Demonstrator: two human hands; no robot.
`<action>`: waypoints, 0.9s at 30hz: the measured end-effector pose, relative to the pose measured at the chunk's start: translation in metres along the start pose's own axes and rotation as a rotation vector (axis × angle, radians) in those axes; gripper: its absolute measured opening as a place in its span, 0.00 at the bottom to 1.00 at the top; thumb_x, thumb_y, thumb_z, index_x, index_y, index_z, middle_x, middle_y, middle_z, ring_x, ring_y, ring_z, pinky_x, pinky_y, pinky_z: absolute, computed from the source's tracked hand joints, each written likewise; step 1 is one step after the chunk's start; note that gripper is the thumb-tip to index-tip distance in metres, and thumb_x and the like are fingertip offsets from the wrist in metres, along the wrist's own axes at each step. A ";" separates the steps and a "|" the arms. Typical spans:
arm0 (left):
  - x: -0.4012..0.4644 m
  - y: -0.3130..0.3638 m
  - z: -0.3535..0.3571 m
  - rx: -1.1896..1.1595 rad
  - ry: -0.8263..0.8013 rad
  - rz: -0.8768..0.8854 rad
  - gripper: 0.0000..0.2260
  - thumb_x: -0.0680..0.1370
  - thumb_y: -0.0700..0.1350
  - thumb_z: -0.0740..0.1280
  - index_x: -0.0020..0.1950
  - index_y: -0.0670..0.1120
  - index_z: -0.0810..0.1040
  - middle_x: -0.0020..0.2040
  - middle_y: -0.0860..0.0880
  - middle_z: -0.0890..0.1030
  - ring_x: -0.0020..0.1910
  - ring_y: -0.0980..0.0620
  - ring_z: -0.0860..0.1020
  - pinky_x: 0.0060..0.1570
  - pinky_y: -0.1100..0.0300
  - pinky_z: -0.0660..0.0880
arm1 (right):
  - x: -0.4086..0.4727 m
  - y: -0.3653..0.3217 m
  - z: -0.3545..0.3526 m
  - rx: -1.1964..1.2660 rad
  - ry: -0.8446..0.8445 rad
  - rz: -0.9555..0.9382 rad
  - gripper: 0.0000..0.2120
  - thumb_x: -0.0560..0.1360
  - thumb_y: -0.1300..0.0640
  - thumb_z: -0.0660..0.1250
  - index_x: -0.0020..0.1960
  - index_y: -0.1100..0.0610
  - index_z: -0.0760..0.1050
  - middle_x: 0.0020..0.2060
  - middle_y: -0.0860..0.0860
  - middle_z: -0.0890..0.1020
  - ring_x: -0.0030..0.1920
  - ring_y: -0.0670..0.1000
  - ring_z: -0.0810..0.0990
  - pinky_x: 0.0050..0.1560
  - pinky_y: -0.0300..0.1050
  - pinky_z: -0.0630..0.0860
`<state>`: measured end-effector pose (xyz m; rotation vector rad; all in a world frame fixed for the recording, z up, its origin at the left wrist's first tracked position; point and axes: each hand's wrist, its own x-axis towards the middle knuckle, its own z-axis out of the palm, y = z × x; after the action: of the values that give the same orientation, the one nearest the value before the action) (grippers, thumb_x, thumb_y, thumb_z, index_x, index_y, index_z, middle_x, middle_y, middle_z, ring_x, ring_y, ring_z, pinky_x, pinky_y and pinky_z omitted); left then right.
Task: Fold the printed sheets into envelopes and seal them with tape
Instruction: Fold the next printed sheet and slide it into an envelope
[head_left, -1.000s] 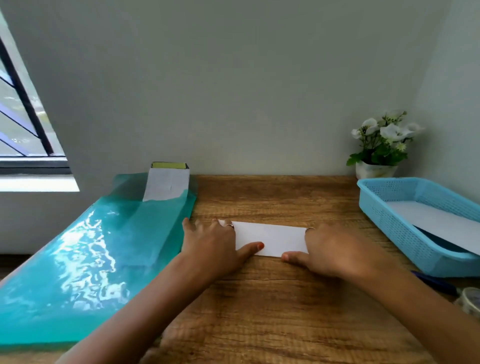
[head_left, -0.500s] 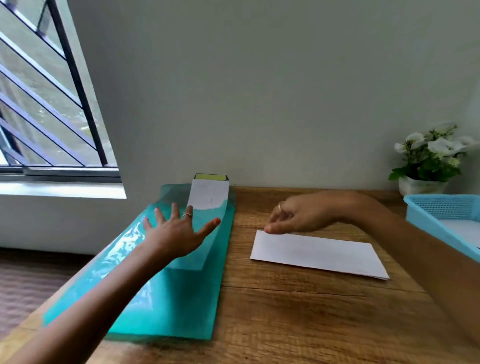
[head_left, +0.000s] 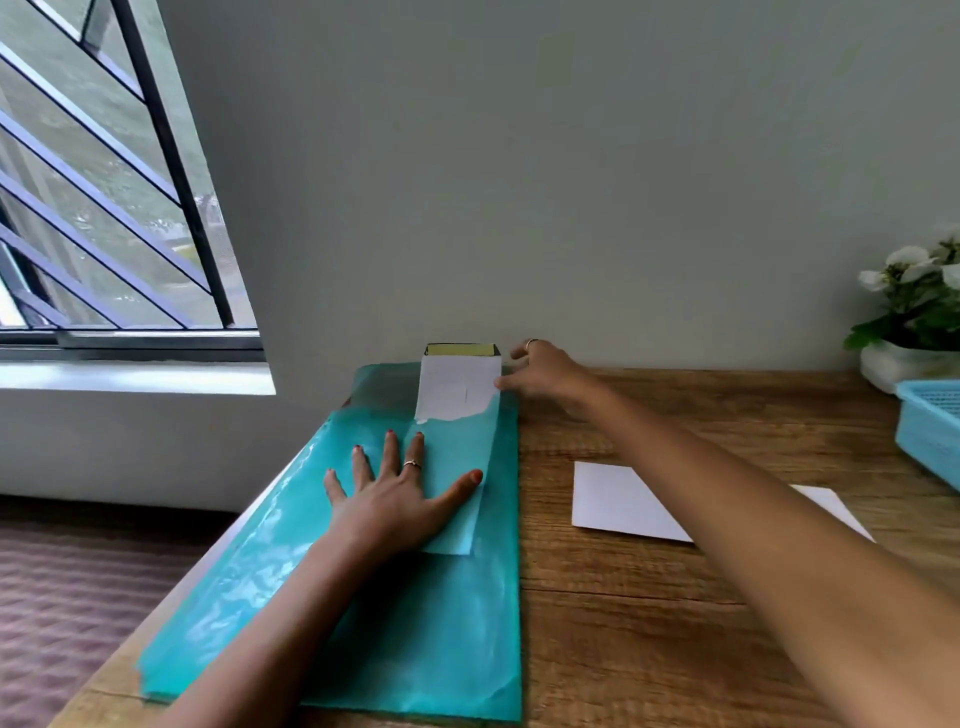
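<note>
Right hand (head_left: 545, 371) moved onto envelope stack (head_left: 457, 387), grip pinching | left hand (head_left: 400, 493) flat on plastic sleeve (head_left: 363, 623)

i can read no words, brand or number anywhere. the white paper (head_left: 457, 387) standing just beside my right hand (head_left: 545, 371) carries a few faint marks, perhaps print, too blurred to make out. the folded sheet (head_left: 623, 501), right of that paper, shows plain white.

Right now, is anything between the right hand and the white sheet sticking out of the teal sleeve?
Nothing visible: the right hand is already at the white sheet's right edge; whether it grips is unclear.
</note>
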<state>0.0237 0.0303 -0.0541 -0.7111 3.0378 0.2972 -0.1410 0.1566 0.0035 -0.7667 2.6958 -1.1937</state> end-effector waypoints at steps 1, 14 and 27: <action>-0.002 0.004 -0.001 0.010 0.003 -0.003 0.44 0.66 0.78 0.43 0.76 0.57 0.41 0.77 0.52 0.40 0.75 0.44 0.39 0.70 0.37 0.36 | 0.003 0.002 -0.001 0.047 0.030 0.017 0.24 0.73 0.57 0.70 0.66 0.61 0.68 0.65 0.58 0.73 0.63 0.56 0.73 0.64 0.52 0.72; 0.006 -0.004 0.000 0.000 -0.027 -0.006 0.44 0.66 0.78 0.42 0.75 0.57 0.39 0.77 0.52 0.39 0.75 0.44 0.37 0.69 0.37 0.35 | 0.040 -0.007 0.026 -0.027 0.331 -0.195 0.05 0.71 0.59 0.72 0.39 0.56 0.76 0.38 0.50 0.79 0.45 0.53 0.80 0.47 0.47 0.77; 0.000 0.001 -0.001 -0.036 -0.001 0.075 0.42 0.66 0.77 0.44 0.75 0.60 0.37 0.76 0.54 0.38 0.75 0.47 0.38 0.71 0.41 0.36 | 0.040 -0.015 -0.045 0.094 0.595 -0.335 0.06 0.72 0.64 0.68 0.39 0.58 0.73 0.34 0.52 0.77 0.37 0.56 0.80 0.41 0.58 0.80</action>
<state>0.0236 0.0313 -0.0533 -0.5988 3.0705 0.3542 -0.1820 0.1584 0.0499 -1.0127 3.0017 -1.8711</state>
